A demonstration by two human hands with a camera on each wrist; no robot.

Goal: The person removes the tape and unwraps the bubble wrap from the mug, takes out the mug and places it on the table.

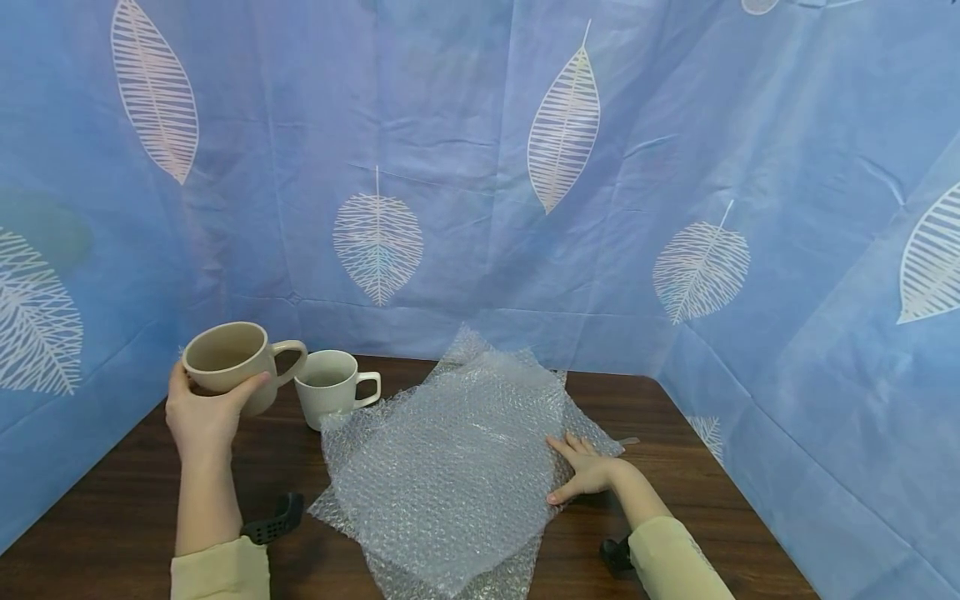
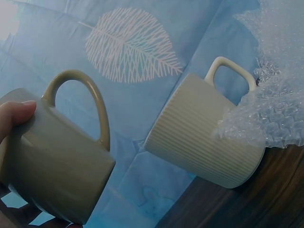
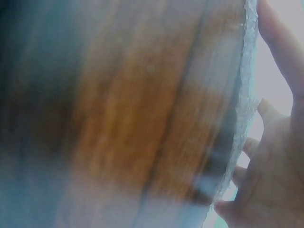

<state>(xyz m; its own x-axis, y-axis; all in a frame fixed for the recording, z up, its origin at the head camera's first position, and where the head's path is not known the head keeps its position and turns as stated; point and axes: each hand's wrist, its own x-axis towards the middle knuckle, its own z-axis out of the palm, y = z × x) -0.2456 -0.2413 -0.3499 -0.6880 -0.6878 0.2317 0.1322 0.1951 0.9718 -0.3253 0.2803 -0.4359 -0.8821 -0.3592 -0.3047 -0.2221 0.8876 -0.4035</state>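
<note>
At the left of the head view my left hand (image 1: 206, 412) grips a beige mug (image 1: 258, 375) round its body, raised above the table. Its handle (image 2: 78, 80) points away from my fingers. Just right of it a pale mug (image 1: 330, 392) with ribbed sides (image 2: 199, 133) stands upright on the table. Sheets of bubble wrap (image 1: 457, 467) lie stacked at odd angles in the middle, one corner against the pale mug. On their right edge rests my right hand (image 1: 588, 471), fingers spread. The right wrist view shows its fingertips at the edge of the bubble wrap (image 3: 242, 104).
The dark wooden table (image 1: 675, 483) runs back to a blue cloth (image 1: 465, 250) with white leaf prints, which hangs behind it and along both sides. A black wrist strap (image 1: 273, 521) is on the left arm.
</note>
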